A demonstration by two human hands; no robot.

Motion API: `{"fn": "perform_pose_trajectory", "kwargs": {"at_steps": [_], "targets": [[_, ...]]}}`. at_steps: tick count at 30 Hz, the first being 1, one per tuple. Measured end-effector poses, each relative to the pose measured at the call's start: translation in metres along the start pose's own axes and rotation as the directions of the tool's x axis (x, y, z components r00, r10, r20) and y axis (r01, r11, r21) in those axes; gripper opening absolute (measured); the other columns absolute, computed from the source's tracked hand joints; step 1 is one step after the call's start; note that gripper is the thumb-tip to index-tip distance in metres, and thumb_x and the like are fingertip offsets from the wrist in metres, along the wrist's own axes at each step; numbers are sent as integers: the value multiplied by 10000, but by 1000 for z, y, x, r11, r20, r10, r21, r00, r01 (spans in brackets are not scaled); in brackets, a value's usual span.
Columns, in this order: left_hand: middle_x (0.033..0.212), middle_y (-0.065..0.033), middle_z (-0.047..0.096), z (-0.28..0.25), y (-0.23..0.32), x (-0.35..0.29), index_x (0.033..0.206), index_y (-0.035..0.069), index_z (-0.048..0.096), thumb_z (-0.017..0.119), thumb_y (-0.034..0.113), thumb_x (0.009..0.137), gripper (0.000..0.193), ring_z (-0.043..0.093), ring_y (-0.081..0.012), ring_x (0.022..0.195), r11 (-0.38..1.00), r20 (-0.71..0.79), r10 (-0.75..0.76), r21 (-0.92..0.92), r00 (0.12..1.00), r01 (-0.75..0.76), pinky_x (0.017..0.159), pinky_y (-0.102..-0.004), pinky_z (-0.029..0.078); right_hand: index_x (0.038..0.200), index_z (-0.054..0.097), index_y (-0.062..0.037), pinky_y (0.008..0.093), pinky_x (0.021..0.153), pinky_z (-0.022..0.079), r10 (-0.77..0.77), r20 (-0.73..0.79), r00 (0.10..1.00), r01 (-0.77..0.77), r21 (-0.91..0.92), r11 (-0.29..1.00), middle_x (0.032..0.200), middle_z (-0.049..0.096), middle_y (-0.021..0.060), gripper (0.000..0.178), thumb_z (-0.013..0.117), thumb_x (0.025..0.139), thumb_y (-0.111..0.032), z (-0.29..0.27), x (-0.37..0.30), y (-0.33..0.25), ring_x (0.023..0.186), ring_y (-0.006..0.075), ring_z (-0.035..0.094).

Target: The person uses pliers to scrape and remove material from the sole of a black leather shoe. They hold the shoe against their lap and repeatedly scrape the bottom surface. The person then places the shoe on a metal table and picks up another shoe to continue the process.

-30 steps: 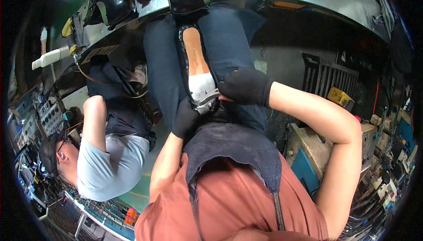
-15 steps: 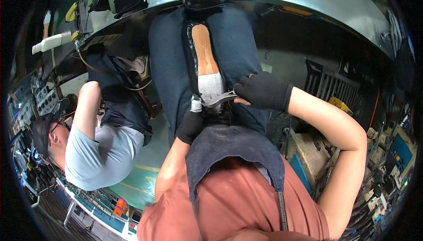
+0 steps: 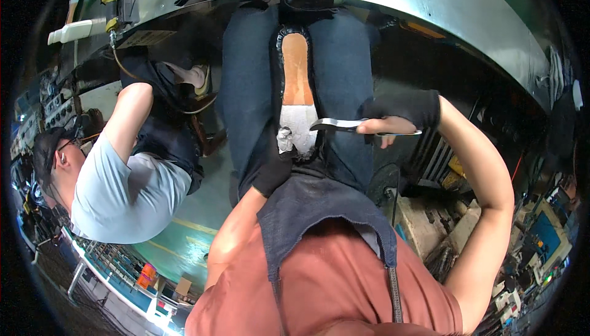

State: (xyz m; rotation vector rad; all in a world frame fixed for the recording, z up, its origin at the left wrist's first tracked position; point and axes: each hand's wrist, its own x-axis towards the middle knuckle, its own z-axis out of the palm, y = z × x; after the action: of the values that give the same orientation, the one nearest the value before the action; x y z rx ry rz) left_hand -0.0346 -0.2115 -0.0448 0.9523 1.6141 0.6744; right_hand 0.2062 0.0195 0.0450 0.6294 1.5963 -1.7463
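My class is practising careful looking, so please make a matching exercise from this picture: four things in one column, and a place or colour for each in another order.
Things
1. metal tool
2. shoe
3. bottle
4. apron

Places or colours
A. sole up, between the person's thighs
B. dark blue, on the person's front
C. white, at the picture's upper left
D. held in the right hand

Right pairs: 1-D, 2-A, 3-C, 4-B
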Motion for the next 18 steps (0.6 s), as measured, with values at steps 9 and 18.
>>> {"fn": "perform_pose_trajectory", "kwargs": {"at_steps": [9, 18], "targets": [[1249, -126, 535, -23, 70, 14, 1342, -10, 404, 579, 127, 885, 508, 550, -229, 1084, 999, 263, -10, 53, 965, -4, 987, -339, 407, 868, 587, -28, 435, 632, 496, -668, -257, 699, 444, -577, 686, 731, 602, 175, 363, 533, 936, -380, 61, 23, -43, 691, 364, 626], [1182, -115, 550, -29, 52, 15, 1262, -6, 433, 697, 153, 815, 543, 528, -205, 1107, 959, 331, -69, -239, 941, 154, 975, -335, 415, 861, 563, -37, 418, 632, 480, -498, -365, 786, 231, -574, 785, 777, 586, 153, 341, 483, 971, -350, 59, 40, -10, 668, 338, 602]]}}
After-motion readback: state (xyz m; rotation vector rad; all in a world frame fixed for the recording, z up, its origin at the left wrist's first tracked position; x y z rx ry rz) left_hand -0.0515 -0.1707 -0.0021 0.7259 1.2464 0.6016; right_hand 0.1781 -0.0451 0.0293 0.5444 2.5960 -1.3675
